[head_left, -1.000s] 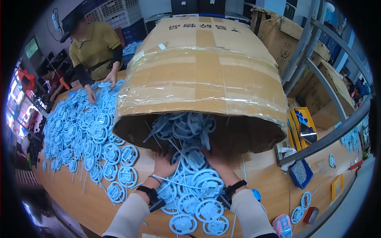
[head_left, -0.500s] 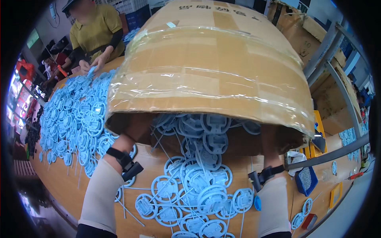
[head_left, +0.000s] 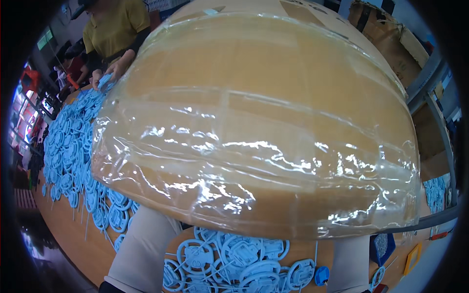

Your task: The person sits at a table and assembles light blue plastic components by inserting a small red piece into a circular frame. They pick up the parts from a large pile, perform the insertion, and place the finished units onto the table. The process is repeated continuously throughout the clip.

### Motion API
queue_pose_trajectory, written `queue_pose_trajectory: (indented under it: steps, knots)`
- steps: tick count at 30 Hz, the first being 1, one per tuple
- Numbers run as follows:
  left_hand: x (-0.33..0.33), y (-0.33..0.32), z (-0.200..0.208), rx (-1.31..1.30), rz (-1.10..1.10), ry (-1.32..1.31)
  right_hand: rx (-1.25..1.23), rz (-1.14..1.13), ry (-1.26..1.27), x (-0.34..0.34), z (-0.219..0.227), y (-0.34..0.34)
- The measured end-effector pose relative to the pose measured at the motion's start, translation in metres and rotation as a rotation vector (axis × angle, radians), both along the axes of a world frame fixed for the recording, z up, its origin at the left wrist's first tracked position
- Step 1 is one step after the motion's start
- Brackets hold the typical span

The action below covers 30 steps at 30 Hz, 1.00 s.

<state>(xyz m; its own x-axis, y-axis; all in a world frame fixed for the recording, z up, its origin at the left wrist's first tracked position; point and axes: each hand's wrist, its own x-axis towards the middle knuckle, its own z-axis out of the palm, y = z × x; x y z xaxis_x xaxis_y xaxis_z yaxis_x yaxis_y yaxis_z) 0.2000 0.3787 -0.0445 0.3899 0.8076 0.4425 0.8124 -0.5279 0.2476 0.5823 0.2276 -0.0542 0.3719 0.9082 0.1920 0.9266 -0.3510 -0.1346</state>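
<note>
A big brown cardboard box [head_left: 254, 117], wrapped in shiny clear tape, tilts toward me over the table and fills the middle of the view. Both my forearms, in pale sleeves, run up under its lower edge: the left sleeve [head_left: 141, 251] at the left, the right sleeve [head_left: 351, 263] at the right. The box hides my left hand and my right hand, so what they touch does not show. Between the forearms lies a heap of light-blue round plastic parts [head_left: 244, 251] with thin rods, partly covered by the box edge. A small blue round piece [head_left: 321, 276] lies by my right sleeve.
A large pile of the same blue parts [head_left: 68, 151] covers the table's left side. Behind it a person in a yellow top [head_left: 117, 29] handles a blue part. To the right are a dark-blue bin [head_left: 382, 249], a yellow frame [head_left: 413, 259] and a metal rail [head_left: 435, 219].
The box has come closer and its open edge has dropped, covering its opening, my wrists and the upper part of the heap. The parts seen inside it before are now hidden.
</note>
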Motion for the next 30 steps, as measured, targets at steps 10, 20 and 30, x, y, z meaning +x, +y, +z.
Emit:
queue_pose_trajectory:
  steps: [10, 20, 30]
  knots:
    - [0.026, -0.005, -0.031, 0.015, -0.012, -0.163, 0.066, 0.149, 0.015, -0.042, 0.009, 0.004]
    - [0.054, -0.072, -0.003, -0.193, -0.032, -0.301, 0.427, 0.327, 0.165, -0.126, 0.034, -0.019]
    - [-0.029, -0.177, 0.130, -0.239, -0.159, -0.296, 0.189, 0.450, 0.343, -0.191, 0.116, -0.089]
